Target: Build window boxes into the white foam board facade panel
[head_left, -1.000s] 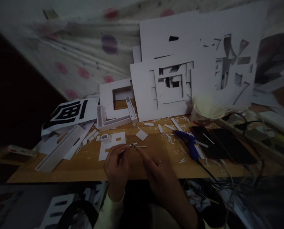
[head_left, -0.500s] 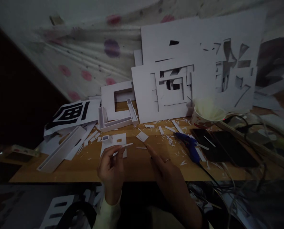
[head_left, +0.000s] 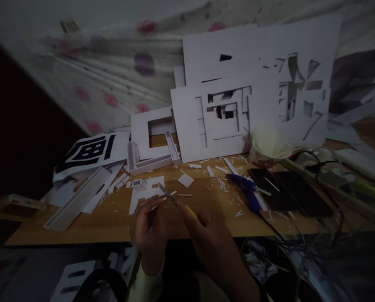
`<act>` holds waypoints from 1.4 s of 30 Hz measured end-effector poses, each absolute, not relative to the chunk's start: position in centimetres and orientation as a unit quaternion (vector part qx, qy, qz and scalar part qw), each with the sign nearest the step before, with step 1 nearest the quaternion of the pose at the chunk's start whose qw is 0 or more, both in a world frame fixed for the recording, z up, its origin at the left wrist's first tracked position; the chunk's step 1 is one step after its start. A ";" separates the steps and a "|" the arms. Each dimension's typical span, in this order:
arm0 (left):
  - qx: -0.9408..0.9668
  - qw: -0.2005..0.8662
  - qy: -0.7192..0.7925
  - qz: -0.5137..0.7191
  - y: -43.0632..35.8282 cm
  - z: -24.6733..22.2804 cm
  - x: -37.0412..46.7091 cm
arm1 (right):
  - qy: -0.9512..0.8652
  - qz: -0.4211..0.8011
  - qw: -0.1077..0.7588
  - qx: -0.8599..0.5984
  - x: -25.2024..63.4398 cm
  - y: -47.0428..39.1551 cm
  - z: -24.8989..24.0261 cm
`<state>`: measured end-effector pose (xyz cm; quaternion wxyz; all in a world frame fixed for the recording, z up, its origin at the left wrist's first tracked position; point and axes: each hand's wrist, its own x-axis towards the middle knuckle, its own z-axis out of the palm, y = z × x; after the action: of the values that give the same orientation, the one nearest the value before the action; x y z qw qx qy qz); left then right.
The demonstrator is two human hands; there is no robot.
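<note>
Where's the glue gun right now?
In the head view, the glue gun lies on the table, right of and beyond the right hand, just left of the two phones.

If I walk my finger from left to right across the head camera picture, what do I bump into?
Paper with big black shapes → left hand → little white square → blue glue gun → the right-hand dark phone.

a cramped craft workspace, with glue gun [head_left: 252, 195] and cut white boards [head_left: 187, 121]
</note>
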<state>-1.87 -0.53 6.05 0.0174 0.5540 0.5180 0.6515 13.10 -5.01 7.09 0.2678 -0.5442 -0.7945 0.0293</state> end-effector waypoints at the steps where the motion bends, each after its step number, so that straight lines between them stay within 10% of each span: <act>1: 0.555 0.015 0.514 0.653 -0.5 5.9 -1.9 | -0.795 0.026 0.267 -0.544 13.1 -5.0 7.1; 12: 0.467 0.031 0.511 0.721 -1.3 7.7 -1.9 | -0.762 0.086 0.184 -0.614 14.7 -3.9 5.0; 22: 0.286 0.337 0.515 0.734 0.8 7.7 -2.8 | -0.679 0.203 0.320 -0.629 15.7 -3.1 4.8; 42: 0.513 0.030 0.530 0.674 -1.3 6.5 -2.5 | -0.792 0.084 0.278 -0.536 13.2 -4.8 6.5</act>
<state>-2.45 -1.32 6.51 0.0305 0.5134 0.5304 0.6739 13.19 -4.84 6.48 0.2783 -0.5362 -0.7925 0.0837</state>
